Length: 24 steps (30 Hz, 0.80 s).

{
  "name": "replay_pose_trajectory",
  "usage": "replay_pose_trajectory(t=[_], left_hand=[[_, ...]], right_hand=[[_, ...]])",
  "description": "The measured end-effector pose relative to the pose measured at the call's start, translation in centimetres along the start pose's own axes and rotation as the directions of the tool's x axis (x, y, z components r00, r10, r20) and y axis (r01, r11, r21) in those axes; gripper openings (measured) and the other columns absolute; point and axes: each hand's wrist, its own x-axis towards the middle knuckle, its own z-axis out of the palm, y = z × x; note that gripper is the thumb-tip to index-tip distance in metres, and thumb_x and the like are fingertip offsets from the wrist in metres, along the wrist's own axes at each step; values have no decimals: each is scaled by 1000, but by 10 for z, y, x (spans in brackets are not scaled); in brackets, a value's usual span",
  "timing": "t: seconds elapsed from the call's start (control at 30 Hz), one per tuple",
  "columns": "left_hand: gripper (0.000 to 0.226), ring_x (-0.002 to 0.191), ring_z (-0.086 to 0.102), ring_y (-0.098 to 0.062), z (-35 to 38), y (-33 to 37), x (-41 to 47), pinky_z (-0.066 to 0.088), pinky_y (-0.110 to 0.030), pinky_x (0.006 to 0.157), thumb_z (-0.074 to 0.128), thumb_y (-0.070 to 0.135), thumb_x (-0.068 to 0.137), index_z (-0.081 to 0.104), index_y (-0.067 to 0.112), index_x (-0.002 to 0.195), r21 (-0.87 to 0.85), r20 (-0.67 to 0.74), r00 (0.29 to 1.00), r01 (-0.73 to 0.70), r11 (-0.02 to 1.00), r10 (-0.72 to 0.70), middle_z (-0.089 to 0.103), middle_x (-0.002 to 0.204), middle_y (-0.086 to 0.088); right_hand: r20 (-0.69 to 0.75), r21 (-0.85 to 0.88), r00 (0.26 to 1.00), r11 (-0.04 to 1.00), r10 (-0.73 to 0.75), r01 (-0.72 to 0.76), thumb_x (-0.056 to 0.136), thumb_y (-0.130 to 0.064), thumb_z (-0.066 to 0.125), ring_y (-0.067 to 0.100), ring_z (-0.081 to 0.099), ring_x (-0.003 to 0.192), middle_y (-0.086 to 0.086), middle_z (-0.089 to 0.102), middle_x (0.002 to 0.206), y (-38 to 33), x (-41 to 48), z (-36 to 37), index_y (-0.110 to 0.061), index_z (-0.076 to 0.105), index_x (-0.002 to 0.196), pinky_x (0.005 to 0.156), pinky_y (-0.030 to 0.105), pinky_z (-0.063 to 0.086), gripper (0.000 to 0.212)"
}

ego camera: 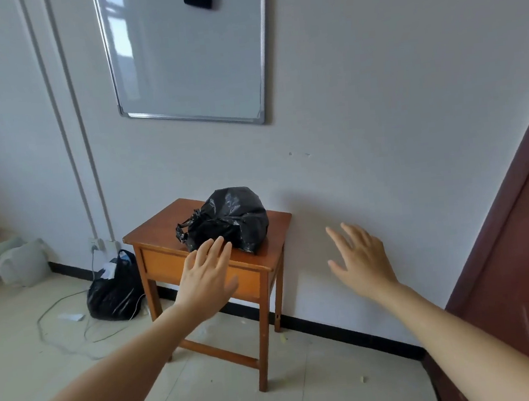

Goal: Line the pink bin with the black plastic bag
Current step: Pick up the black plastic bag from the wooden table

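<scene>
A bulging black plastic bag [229,218] sits on a small wooden table [150,232] against the white wall, its knotted handles pointing left. No pink bin shows; whatever the bag covers is hidden. My left hand [207,278] is stretched out flat with fingers apart, its fingertips just in front of the bag's lower left side. Held up to the right of the table, my right hand [361,259] is also open and holds nothing.
A second black bag [113,292] stands on the floor left of the table, with loose cables [61,323] trailing across the tiles. A whiteboard [187,52] hangs above. A dark red door [527,256] is at the right, white containers [20,264] at far left.
</scene>
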Motion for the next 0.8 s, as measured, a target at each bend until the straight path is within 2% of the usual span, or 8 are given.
replay_pose_trajectory(t=[0.07,0.2,0.23,0.3,0.37,0.53,0.7,0.8], left_hand=[[62,137,32,-33,10,-15,28,31,-50,108,44,41,84,38,7,136,-28,-25,998,50,998,-50,40,145,-15],[67,143,15,-27,42,-35,76,20,-45,114,31,45,86,24,11,142,-85,26,991,133,987,-131,25,153,-10],[70,143,15,-27,50,-36,86,19,-44,114,26,46,82,23,11,143,-102,47,988,150,983,-146,24,153,-10],[71,143,12,-25,66,-34,99,17,-42,115,22,46,82,18,12,144,-89,113,984,151,985,-141,19,155,-8],[66,143,11,-25,87,-34,112,16,-42,116,28,45,88,17,12,144,-61,161,980,130,990,-118,17,155,-8],[71,138,28,-32,112,-38,161,30,-48,109,24,48,81,34,8,139,-38,109,979,178,983,-173,37,147,-14],[61,144,8,-25,127,-38,220,16,-42,115,34,39,94,14,13,145,3,93,942,325,946,-323,16,155,-6],[61,143,8,-25,141,-23,244,15,-42,115,34,39,94,14,13,145,13,101,919,382,924,-381,16,155,-7]], right_hand=[[-9,-28,1000,999,30,-30,92,-34,44,31,21,141,16,23,152,8,35,4,-19,20,144,111,46,25,60],[12,-47,997,996,70,-69,91,-33,48,30,22,140,14,24,152,18,79,27,-19,20,144,110,45,26,62],[14,-72,999,997,41,-40,86,-31,57,33,33,136,18,35,147,21,84,37,-16,28,141,105,48,34,64],[43,-126,999,992,-14,19,63,-31,80,35,60,111,21,61,123,33,92,64,-14,44,127,80,48,53,76],[96,-184,995,982,-13,31,47,-36,87,31,69,95,16,70,107,43,99,85,-17,47,119,66,41,58,84],[145,-245,979,953,-144,176,44,-38,86,30,69,95,14,71,105,86,143,117,-20,45,118,66,40,58,86],[101,-51,985,988,-142,148,58,-27,82,40,65,101,23,66,113,121,222,134,-12,53,121,72,50,56,71],[120,-51,956,960,-269,276,61,-35,71,34,67,99,17,69,110,131,249,158,-16,52,118,69,44,58,63]])
